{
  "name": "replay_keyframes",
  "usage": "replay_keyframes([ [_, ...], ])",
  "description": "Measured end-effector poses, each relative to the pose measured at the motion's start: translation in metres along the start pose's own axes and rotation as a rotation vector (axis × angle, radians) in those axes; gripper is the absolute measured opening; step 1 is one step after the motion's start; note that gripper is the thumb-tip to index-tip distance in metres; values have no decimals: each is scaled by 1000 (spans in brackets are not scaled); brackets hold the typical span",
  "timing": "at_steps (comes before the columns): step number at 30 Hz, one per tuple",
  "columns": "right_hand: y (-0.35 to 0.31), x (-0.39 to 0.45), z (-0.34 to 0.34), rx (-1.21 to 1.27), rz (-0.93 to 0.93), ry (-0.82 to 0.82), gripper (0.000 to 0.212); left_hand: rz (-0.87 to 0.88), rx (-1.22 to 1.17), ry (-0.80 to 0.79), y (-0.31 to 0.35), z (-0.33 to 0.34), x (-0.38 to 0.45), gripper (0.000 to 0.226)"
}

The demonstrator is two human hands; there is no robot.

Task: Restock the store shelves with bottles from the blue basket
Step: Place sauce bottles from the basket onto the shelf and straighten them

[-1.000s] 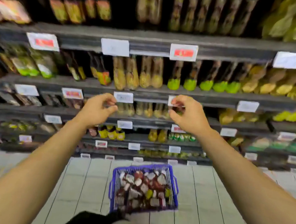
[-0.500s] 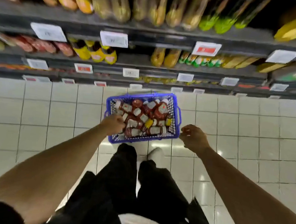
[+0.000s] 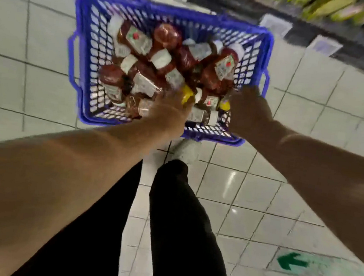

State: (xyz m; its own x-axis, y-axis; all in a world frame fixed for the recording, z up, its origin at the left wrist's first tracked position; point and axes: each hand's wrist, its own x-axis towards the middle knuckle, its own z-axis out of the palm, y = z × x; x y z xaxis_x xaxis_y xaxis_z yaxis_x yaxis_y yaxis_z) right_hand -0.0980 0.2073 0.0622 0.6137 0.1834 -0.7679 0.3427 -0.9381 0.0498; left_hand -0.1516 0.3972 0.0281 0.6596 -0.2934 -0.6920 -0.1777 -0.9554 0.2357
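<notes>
Pale floor tiles [image 3: 238, 188] fill most of the view, w/ a strip of store shelves [image 3: 347, 11] blurred along the top right edge & a green arrow sticker [image 3: 291, 260] on the floor, well behind the right hand. Blue basket [image 3: 81, 60] sits on the floor just ahead of the person's feet, prob. parked there so both hands are free and the shelf is one step away.

Bottles [image 3: 163, 46] lie heaped on their sides inside it, dark red w/ white caps & labels, a yellow cap or two showing between the two hands. Loose heap = no order, so each pick is whatever's on top.

Left hand [image 3: 170, 109] is down inside the near edge of the basket, over the pile; its grip is turned away from the camera & smeared by motion, so can't tell whether fingers are spread or closed on a bottle. Right hand [image 3: 247, 108] is at the near right corner, touching or just above the bottles there; same problem, grip hidden behind the back of the hand.

Judging by both arms reaching in together, the step is a two-handed pick, one bottle per hand to halve the trips. Basket looks close to full, so restocking seems far from done.
</notes>
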Motion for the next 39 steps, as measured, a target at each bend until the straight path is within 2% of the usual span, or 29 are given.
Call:
replay_keyframes([
  [2, 7, 29, 13, -113, -39, 42, 72, 41, 134, 83, 3, 13, 33, 83],
  [4, 13, 54, 26, -252, -83, 29, 76, 59, 207, 148, 0, 24, 56, 78],
  [8, 16, 85, 44, -451, -179, 42, 54, 78, 245, 151, -13, 44, 76, 81],
  [12, 15, 101, 53, -498, -165, 54, 48, 113, 124, 168, -15, 47, 77, 75],
  [17, 7, 104, 52, -437, -142, 30, 51, 96, -144, 106, -20, 37, 70, 80],
  [22, 10, 67, 24, -145, -96, 48, 42, 4, -378, 122, -31, 4, 37, 73],
  [25, 23, 12, -16, 189, -51, 88, 36, -58, -524, 174, -36, -34, -7, 80],
  [29, 45, -106, -96, 698, 46, 157, 50, -139, -700, 327, -21, -113, -93, 76],
  [31, 50, -172, -142, 828, -21, 253, 48, -122, -792, 380, -10, -172, -146, 71],
  [34, 48, -259, -212, 991, -160, 391, 51, 52, -934, 445, 7, -265, -226, 68],
  [37, 43, -325, -285, 1226, -401, 531, 57, 201, -1032, 521, 19, -349, -298, 66],
  [39, 37, -361, -335, 1320, -527, 563, 55, 258, -1049, 572, 24, -396, -337, 66],
])
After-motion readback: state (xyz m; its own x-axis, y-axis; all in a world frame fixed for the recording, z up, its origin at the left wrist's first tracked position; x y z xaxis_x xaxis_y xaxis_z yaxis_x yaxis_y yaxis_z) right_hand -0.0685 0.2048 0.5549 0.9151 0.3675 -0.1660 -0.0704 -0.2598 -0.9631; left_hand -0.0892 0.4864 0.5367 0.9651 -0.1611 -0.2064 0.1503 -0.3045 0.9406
